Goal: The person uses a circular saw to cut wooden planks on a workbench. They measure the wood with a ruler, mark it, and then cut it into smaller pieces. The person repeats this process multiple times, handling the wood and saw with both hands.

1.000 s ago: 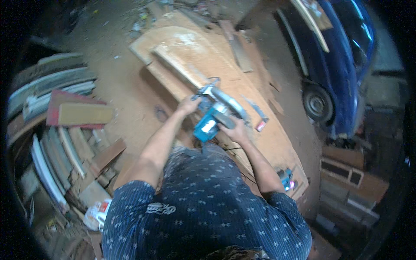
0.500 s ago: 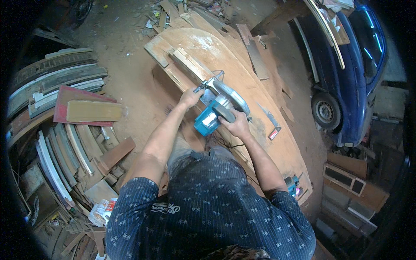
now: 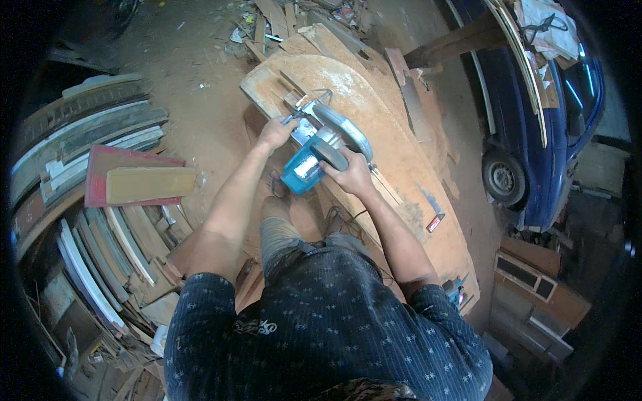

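Observation:
A blue and silver circular saw [image 3: 319, 148] rests on a long wooden board [image 3: 374, 127] that lies across a low bench. My right hand [image 3: 350, 175] is closed around the saw's dark rear handle. My left hand [image 3: 275, 132] grips the saw's front edge by its metal base plate. A narrow wooden plank [image 3: 279, 85] lies under the saw's front end, dusted with sawdust.
Stacked wooden mouldings and planks [image 3: 87, 200] fill the left side. A blue car [image 3: 535, 120] stands at the right beside wooden crates [image 3: 535, 287]. Offcuts [image 3: 281, 20] litter the dirt floor beyond the board. A handsaw [image 3: 431, 210] lies on the board's right part.
The saw and both hands have travelled forward along the board, away from my body, and my arms have stretched out further.

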The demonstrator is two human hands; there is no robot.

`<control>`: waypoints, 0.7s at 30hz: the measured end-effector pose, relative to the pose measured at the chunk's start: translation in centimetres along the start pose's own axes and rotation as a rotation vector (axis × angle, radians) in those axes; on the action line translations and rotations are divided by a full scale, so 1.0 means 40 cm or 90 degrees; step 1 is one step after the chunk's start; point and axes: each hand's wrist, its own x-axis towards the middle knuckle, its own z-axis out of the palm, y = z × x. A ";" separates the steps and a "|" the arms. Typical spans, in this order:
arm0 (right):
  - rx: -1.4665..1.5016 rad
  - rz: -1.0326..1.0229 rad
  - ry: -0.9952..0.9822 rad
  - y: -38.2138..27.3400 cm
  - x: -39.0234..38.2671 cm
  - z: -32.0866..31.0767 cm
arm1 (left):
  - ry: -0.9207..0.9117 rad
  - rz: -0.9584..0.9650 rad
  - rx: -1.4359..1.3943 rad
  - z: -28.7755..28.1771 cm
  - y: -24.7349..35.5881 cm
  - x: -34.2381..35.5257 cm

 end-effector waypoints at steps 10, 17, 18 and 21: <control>-0.030 -0.052 0.028 0.077 -0.007 0.034 | 0.021 -0.067 -0.038 0.024 -0.004 -0.010; -0.012 -0.041 0.007 0.034 -0.007 0.008 | 0.030 -0.070 -0.082 0.022 0.016 -0.023; -0.006 -0.059 0.015 0.031 -0.006 0.015 | 0.040 -0.076 -0.084 0.015 0.004 -0.020; 0.007 -0.088 0.029 0.031 -0.004 0.010 | 0.049 -0.096 -0.092 0.020 0.014 -0.031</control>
